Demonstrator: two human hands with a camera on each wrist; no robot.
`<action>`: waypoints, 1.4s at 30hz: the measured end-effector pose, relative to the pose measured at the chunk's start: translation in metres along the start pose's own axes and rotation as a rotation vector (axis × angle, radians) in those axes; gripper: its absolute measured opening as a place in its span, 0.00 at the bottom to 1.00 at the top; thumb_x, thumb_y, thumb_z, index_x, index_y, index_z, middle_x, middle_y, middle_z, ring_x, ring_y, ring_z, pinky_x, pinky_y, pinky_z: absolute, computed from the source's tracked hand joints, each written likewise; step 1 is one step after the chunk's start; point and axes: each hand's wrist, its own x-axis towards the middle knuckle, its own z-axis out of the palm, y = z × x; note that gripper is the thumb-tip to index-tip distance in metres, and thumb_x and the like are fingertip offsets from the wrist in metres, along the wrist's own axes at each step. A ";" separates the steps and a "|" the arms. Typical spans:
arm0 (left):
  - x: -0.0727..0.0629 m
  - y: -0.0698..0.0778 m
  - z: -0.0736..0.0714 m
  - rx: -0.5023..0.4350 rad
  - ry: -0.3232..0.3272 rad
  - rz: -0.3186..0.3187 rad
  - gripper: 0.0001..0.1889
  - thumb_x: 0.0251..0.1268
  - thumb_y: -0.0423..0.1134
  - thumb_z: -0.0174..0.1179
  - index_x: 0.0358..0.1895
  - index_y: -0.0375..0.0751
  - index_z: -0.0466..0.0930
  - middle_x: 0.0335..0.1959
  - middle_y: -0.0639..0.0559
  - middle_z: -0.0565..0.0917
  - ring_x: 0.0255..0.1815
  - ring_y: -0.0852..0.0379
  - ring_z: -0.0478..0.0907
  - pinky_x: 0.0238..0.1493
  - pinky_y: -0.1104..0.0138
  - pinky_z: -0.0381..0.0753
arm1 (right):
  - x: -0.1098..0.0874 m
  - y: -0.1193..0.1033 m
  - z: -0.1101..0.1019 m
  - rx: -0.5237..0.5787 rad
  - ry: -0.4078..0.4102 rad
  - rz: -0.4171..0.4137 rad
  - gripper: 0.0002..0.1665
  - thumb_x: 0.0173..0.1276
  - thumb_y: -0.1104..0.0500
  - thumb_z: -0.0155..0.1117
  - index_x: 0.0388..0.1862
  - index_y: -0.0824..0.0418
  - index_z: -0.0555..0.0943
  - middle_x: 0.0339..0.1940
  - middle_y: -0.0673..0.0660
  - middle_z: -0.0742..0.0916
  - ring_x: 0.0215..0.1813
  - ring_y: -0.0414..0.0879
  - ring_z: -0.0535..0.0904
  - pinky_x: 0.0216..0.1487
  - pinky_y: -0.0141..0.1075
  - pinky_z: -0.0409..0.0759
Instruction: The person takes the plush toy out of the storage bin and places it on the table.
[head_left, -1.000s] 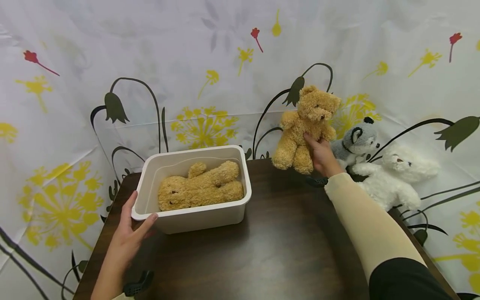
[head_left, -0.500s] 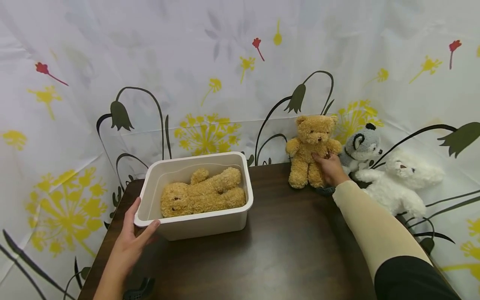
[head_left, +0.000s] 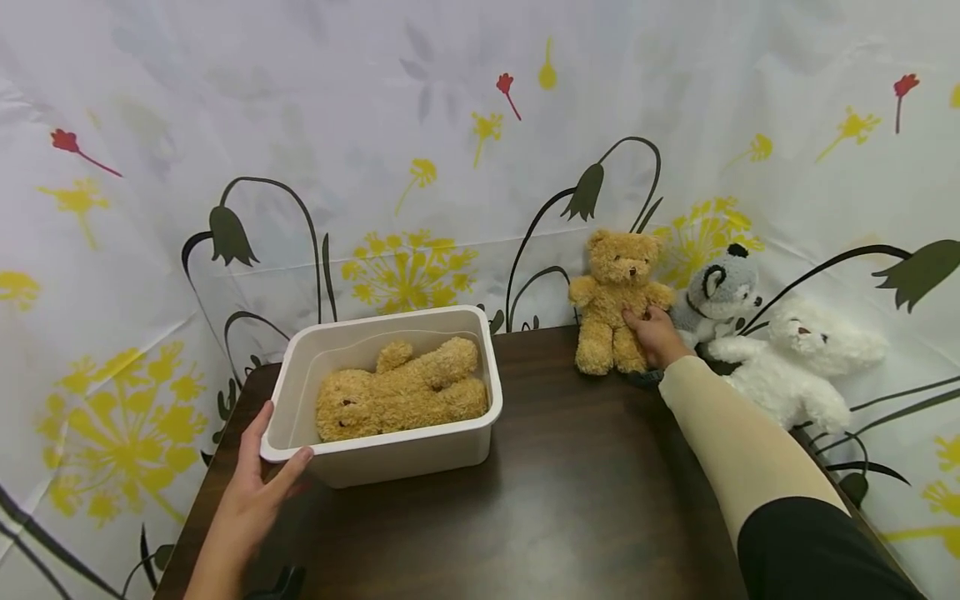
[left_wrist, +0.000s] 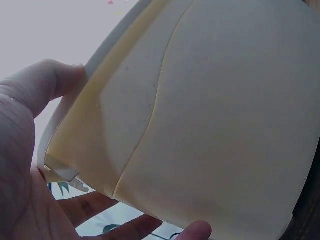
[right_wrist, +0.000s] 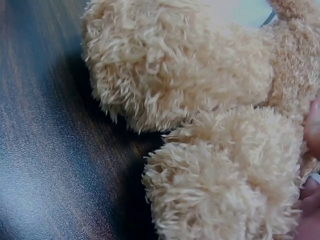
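Note:
At the back of the table, a tan teddy bear stands upright, facing forward. My right hand grips its lower body from the right, thumb on its belly. The right wrist view shows the bear's fuzzy legs over the table, with fingertips at the edge. On the left, my left hand holds the near corner of a white plastic bin. In the left wrist view its thumb lies on the rim, other fingers round the corner. A second tan teddy bear lies inside the bin.
Right of the standing bear, a grey-and-white plush animal leans beside a white plush bear at the table's right edge. The dark wooden table extends toward me. A flower-patterned cloth hangs behind.
My right hand has lowered the teddy bear from a raised, tilted position to the table, where it now stands upright. My left hand has stayed at the bin's corner.

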 end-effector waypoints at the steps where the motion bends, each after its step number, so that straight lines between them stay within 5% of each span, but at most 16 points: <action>1: 0.000 0.001 0.000 0.002 0.001 0.003 0.51 0.83 0.36 0.62 0.92 0.64 0.34 0.86 0.33 0.47 0.55 0.81 0.74 0.43 0.67 0.91 | 0.000 0.000 0.000 -0.027 -0.002 -0.004 0.56 0.86 0.39 0.56 0.94 0.50 0.33 0.48 0.47 0.89 0.25 0.38 0.72 0.33 0.34 0.77; 3: 0.000 0.002 0.000 -0.003 0.001 0.006 0.51 0.83 0.36 0.62 0.92 0.65 0.34 0.86 0.33 0.48 0.55 0.80 0.74 0.43 0.67 0.91 | -0.002 -0.002 0.002 -0.096 0.008 -0.012 0.54 0.88 0.39 0.53 0.93 0.52 0.33 0.74 0.59 0.81 0.40 0.41 0.78 0.46 0.37 0.81; 5: 0.001 0.002 0.000 -0.006 0.000 0.008 0.51 0.83 0.36 0.62 0.92 0.65 0.35 0.86 0.33 0.48 0.55 0.80 0.74 0.43 0.67 0.91 | -0.005 -0.005 0.004 -0.137 0.014 -0.001 0.53 0.90 0.40 0.50 0.93 0.51 0.30 0.93 0.58 0.54 0.57 0.46 0.79 0.61 0.43 0.81; 6: 0.001 0.002 0.000 -0.009 0.000 0.005 0.51 0.83 0.36 0.62 0.92 0.65 0.35 0.86 0.33 0.48 0.55 0.80 0.74 0.43 0.67 0.91 | -0.007 -0.007 0.005 -0.154 0.013 0.002 0.51 0.91 0.41 0.47 0.92 0.52 0.29 0.94 0.56 0.41 0.59 0.49 0.78 0.65 0.47 0.79; 9: 0.001 0.001 0.000 -0.010 0.000 -0.001 0.51 0.83 0.35 0.62 0.92 0.64 0.34 0.86 0.33 0.47 0.55 0.80 0.74 0.43 0.67 0.91 | -0.013 -0.013 0.013 -0.213 0.028 0.040 0.49 0.92 0.42 0.42 0.91 0.55 0.26 0.94 0.61 0.38 0.76 0.60 0.73 0.80 0.58 0.72; 10: 0.001 0.000 0.000 -0.006 -0.001 -0.005 0.51 0.83 0.35 0.62 0.92 0.64 0.33 0.86 0.33 0.46 0.55 0.81 0.74 0.43 0.67 0.91 | -0.016 -0.015 0.016 -0.247 0.037 0.054 0.49 0.92 0.42 0.39 0.91 0.56 0.25 0.93 0.62 0.37 0.86 0.63 0.61 0.85 0.60 0.66; 14: 0.001 -0.001 -0.002 0.003 0.002 -0.019 0.52 0.83 0.36 0.62 0.92 0.65 0.33 0.87 0.33 0.45 0.55 0.82 0.73 0.44 0.67 0.90 | -0.022 -0.028 0.031 -0.348 0.092 0.082 0.48 0.92 0.43 0.38 0.92 0.61 0.29 0.93 0.68 0.39 0.55 0.58 0.81 0.60 0.52 0.83; 17: 0.001 0.002 -0.003 0.014 -0.001 -0.021 0.51 0.83 0.39 0.62 0.91 0.67 0.33 0.87 0.33 0.45 0.56 0.81 0.72 0.46 0.66 0.91 | -0.029 -0.040 0.042 -0.412 0.123 0.070 0.48 0.90 0.44 0.41 0.92 0.65 0.35 0.92 0.72 0.41 0.51 0.59 0.78 0.51 0.53 0.78; 20: 0.003 0.004 -0.003 0.029 -0.006 -0.024 0.51 0.84 0.40 0.63 0.91 0.69 0.33 0.87 0.34 0.46 0.57 0.80 0.72 0.47 0.66 0.91 | -0.037 -0.048 0.049 -0.410 0.126 0.053 0.48 0.87 0.48 0.46 0.91 0.68 0.40 0.92 0.72 0.41 0.64 0.68 0.69 0.55 0.56 0.75; 24: 0.003 0.002 -0.003 0.043 -0.006 -0.034 0.52 0.84 0.40 0.62 0.91 0.68 0.31 0.87 0.34 0.47 0.55 0.81 0.72 0.46 0.66 0.90 | -0.043 -0.052 0.053 -0.330 0.107 0.047 0.49 0.80 0.53 0.49 0.90 0.69 0.42 0.91 0.72 0.40 0.49 0.63 0.60 0.46 0.52 0.66; 27: 0.001 0.000 -0.003 0.048 -0.004 -0.041 0.52 0.84 0.41 0.62 0.91 0.67 0.31 0.87 0.34 0.47 0.55 0.82 0.72 0.46 0.65 0.90 | -0.046 -0.059 0.055 -0.345 0.102 0.053 0.50 0.82 0.53 0.48 0.91 0.68 0.39 0.91 0.73 0.42 0.49 0.64 0.61 0.48 0.52 0.67; 30: 0.000 -0.002 -0.001 0.042 -0.004 -0.038 0.51 0.84 0.41 0.62 0.91 0.68 0.31 0.87 0.34 0.48 0.56 0.81 0.71 0.47 0.65 0.90 | -0.054 -0.079 0.060 -0.407 0.126 0.075 0.53 0.86 0.49 0.47 0.91 0.66 0.30 0.92 0.72 0.44 0.63 0.69 0.70 0.59 0.56 0.71; 33: -0.002 -0.001 -0.001 0.033 -0.009 -0.031 0.51 0.84 0.42 0.62 0.91 0.68 0.31 0.86 0.33 0.48 0.56 0.81 0.71 0.47 0.64 0.90 | -0.065 -0.105 0.072 -0.393 0.187 0.001 0.52 0.85 0.49 0.50 0.91 0.68 0.35 0.74 0.75 0.73 0.52 0.66 0.76 0.50 0.53 0.75; 34: -0.002 0.000 -0.002 0.031 -0.012 -0.027 0.51 0.84 0.42 0.62 0.91 0.68 0.31 0.86 0.32 0.48 0.56 0.81 0.71 0.47 0.64 0.90 | -0.069 -0.115 0.078 -0.376 0.213 -0.031 0.46 0.85 0.49 0.53 0.88 0.69 0.48 0.59 0.70 0.80 0.46 0.62 0.79 0.46 0.50 0.76; 37: -0.001 0.001 -0.003 0.037 -0.023 -0.024 0.51 0.84 0.42 0.62 0.91 0.68 0.31 0.86 0.31 0.48 0.57 0.80 0.72 0.48 0.62 0.91 | -0.083 -0.145 0.102 -0.292 0.238 -0.168 0.29 0.83 0.51 0.57 0.73 0.66 0.64 0.32 0.51 0.70 0.26 0.48 0.61 0.33 0.42 0.66; 42: -0.001 0.001 -0.005 0.073 -0.030 -0.038 0.52 0.85 0.45 0.61 0.91 0.70 0.28 0.87 0.30 0.49 0.71 0.52 0.73 0.51 0.58 0.92 | -0.109 -0.193 0.151 -0.234 0.188 -0.269 0.31 0.83 0.49 0.62 0.75 0.62 0.65 0.45 0.53 0.80 0.44 0.49 0.76 0.50 0.44 0.76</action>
